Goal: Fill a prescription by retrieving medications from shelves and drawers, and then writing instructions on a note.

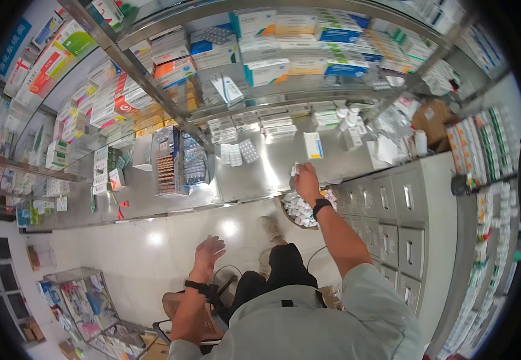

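Note:
My right hand [307, 180] reaches over the front edge of the stainless steel counter [251, 180], its fingers closed on a small white item [294, 169] too small to name. Beyond it on the counter lies a white medicine box with a blue and yellow edge [313, 145]. Blister packs of tablets [248, 150] lie farther left. Over the floor, away from the counter, is my left hand [209, 253], fingers apart and holding nothing. Below my right wrist stands a bin [301, 209] filled with small white items.
Glass shelves with medicine boxes [265, 72] rise behind the counter. An open box of blister packs [170, 166] stands at left, white bottles [349, 118] at back right. Grey metal drawers [389, 243] are on my right. A woven-back chair [175, 310] stands by my left arm.

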### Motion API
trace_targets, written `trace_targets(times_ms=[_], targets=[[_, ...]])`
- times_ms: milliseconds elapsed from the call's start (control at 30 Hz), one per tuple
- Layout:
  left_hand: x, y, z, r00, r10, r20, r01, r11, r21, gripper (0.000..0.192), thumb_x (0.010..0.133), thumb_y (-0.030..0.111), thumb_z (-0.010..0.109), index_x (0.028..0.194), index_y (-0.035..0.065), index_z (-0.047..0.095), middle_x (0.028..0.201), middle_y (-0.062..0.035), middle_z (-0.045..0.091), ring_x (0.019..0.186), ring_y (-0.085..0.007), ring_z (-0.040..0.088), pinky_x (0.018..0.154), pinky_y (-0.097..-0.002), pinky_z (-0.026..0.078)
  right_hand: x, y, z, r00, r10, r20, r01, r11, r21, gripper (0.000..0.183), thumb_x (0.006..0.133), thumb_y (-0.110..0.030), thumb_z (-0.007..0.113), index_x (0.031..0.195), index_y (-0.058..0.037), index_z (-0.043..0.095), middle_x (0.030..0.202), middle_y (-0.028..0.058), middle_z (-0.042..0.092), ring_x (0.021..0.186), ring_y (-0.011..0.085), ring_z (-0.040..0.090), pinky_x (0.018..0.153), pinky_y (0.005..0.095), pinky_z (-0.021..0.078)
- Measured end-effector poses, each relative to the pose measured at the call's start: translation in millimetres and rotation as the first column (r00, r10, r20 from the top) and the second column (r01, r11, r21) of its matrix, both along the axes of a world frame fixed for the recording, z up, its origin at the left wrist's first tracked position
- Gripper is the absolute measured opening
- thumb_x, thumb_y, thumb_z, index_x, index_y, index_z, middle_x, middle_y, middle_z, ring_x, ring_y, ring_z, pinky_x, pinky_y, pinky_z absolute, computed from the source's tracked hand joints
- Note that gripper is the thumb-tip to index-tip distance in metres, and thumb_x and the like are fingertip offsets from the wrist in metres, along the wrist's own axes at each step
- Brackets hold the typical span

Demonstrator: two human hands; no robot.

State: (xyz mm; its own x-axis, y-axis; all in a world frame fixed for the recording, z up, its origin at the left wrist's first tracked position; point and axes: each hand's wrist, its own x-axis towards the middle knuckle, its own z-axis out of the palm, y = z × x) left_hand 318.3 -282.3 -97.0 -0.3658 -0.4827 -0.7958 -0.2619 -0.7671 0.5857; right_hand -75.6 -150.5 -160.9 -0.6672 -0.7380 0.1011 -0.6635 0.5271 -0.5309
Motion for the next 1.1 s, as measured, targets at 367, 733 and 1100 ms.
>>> trace_targets(times_ms=[367,733,1100], targets=[[-1.3,-34.8,-16.2,0.978,0.203,0.037,-0.203,0.979,-0.011,0.047,0.097,0.04,0.062,0.121,-0.0009,0.059,0.11,-0.014,0.067,0.099,-0.0225,0.065,0.09,-0.0361,0.054,87.9,-97.3,-1.9,0.788,0.61,0.083,-0.583,0.782,-0.218,0.031,0.077,-0.004,0.056,0.107,0.0024,0.064,0.098,0.0204,0.055,0.098,0.0388,0.055,0.087,0.0473,0.0479],[147.5,-159.4,-19.3,0.8,0.591,0.101,-0.506,0.755,-0.417,0.024,0.097,0.024,0.065,0.108,0.0024,0.065,0.09,-0.0037,0.065,0.08,-0.0121,0.061,0.071,-0.0283,0.054,234.6,-151.3,36.9,0.335,0.854,0.399,-0.831,0.467,-0.302,0.02,0.081,-0.005,0.068,0.101,-0.0042,0.069,0.103,0.0141,0.061,0.102,0.0335,0.058,0.088,0.0399,0.0501],[231.7,-333.3,-102.1,0.791,0.592,0.157,-0.376,0.671,-0.639,0.039,0.083,0.026,0.079,0.1,-0.0011,0.057,0.088,-0.0116,0.065,0.066,-0.0172,0.064,0.054,-0.0316,0.056,392.6,-401.5,50.3,0.826,0.55,0.124,-0.53,0.832,-0.162,0.026,0.08,-0.002,0.063,0.106,-0.0027,0.066,0.102,0.0149,0.061,0.099,0.0376,0.056,0.088,0.0453,0.0479]])
